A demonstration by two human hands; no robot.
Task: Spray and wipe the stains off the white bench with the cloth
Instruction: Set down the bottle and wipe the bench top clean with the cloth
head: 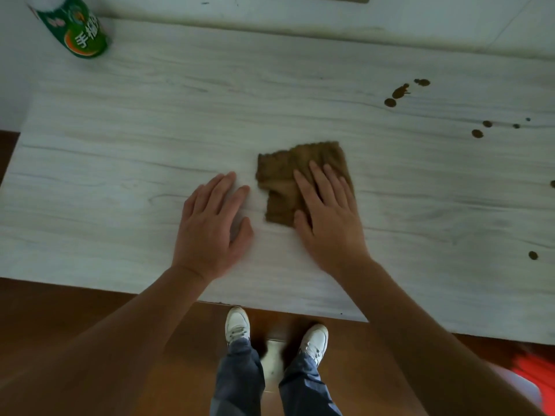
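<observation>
A white wood-grain bench [120, 163] fills the view. A folded brown cloth [285, 172] lies on it near the middle. My right hand [329, 217] presses flat on the cloth's right part, fingers spread. My left hand [213, 223] rests flat on the bare bench just left of the cloth, holding nothing. Brown stains [399, 91] dot the bench at the right, with more drops [477, 133] below them and one near the front edge [533, 255]. A green bottle [78, 28] stands at the far left corner.
The bench's front edge runs above a brown wooden floor [75, 325], where my white shoes [237, 324] stand. A red object [537, 373] sits at the lower right. A white wall backs the bench.
</observation>
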